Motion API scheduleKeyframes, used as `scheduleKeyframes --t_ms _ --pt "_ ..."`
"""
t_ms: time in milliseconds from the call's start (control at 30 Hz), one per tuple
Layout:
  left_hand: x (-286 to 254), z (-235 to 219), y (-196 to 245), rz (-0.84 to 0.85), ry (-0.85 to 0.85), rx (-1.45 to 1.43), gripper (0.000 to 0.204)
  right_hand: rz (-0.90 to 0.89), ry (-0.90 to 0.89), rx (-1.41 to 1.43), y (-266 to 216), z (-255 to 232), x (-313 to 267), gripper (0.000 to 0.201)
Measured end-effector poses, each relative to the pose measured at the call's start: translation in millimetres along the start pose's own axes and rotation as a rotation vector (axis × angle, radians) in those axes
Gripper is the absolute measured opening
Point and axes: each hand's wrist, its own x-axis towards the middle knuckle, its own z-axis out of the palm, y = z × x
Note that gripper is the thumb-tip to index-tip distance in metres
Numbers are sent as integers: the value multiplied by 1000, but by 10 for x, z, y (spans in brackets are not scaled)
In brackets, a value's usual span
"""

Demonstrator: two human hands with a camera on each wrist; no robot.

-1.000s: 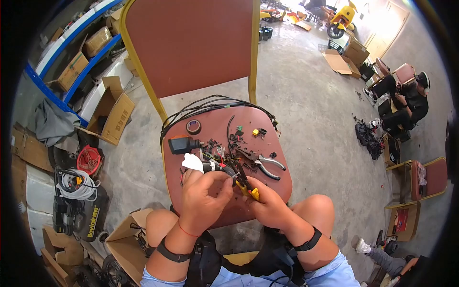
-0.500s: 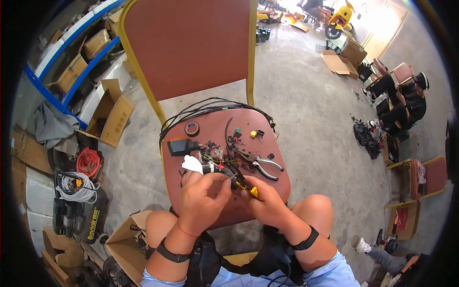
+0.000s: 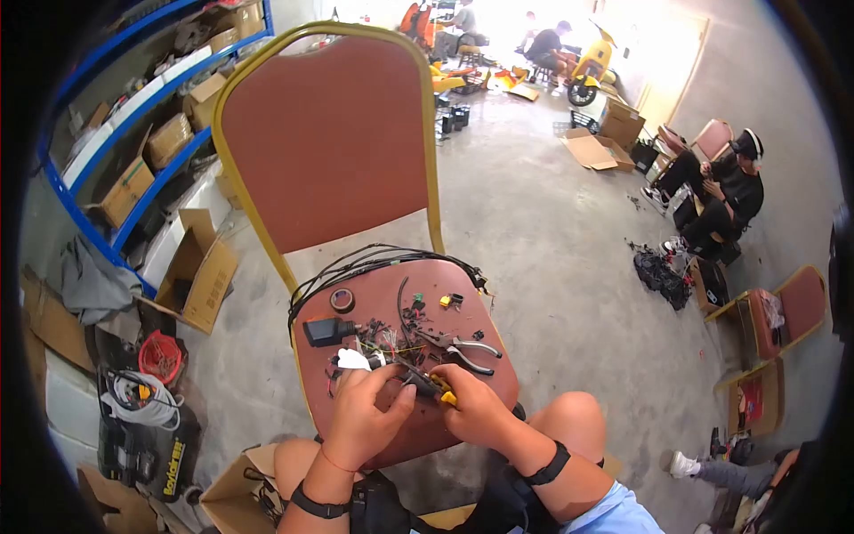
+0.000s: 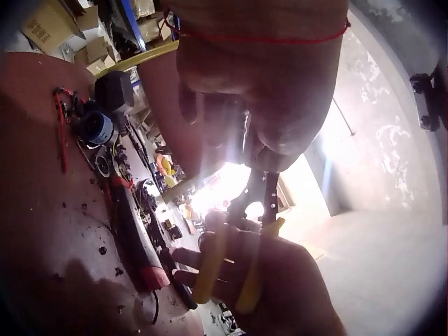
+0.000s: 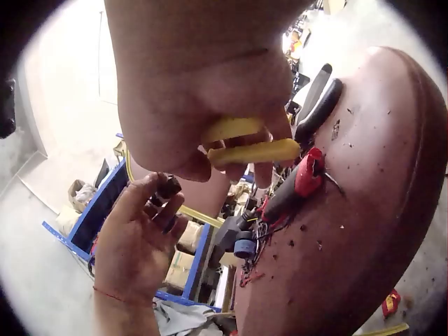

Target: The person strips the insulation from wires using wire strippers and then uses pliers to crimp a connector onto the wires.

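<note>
My right hand (image 3: 480,411) grips the yellow-handled wire strippers (image 4: 215,269), whose dark, flat head points toward my left hand in the left wrist view. My left hand (image 3: 369,414) has thumb and fingers closed together at the tool's head, pinching a small dark piece (image 5: 168,185); its kind cannot be told. Both hands are over the chair seat (image 3: 400,445). On it, a black tool with a red end (image 5: 308,175) lies beside wire scraps (image 3: 387,338). Grey-handled pliers (image 3: 467,353) rest just beyond my right hand.
Black cables (image 3: 382,254) run along the back of the seat, below the chair's backrest (image 3: 329,142). A tape roll (image 3: 342,300) and a black boxy part (image 3: 327,332) sit at its left. An open carton (image 3: 209,285) stands left; a seated person (image 3: 734,187) is at right.
The head view has tilted upward, so the chair and hands sit lower in the frame. My left thumb and fingers have shifted at the strippers' head; the right hand keeps its grip.
</note>
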Motion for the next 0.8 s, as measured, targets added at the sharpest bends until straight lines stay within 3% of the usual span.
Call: scheduleKeyframes --t_ms 200,533,800 --pt "-76 42 -45 -44 -15 -36 18 -94 48 -71 -69 52 -101 56" --pt "-114 58 206 -111 -39 -65 15 -74 61 -42 -6 37 -196 53" --pt "-52 115 135 -121 64 -95 11 -57 63 -55 -22 57 -36 47"
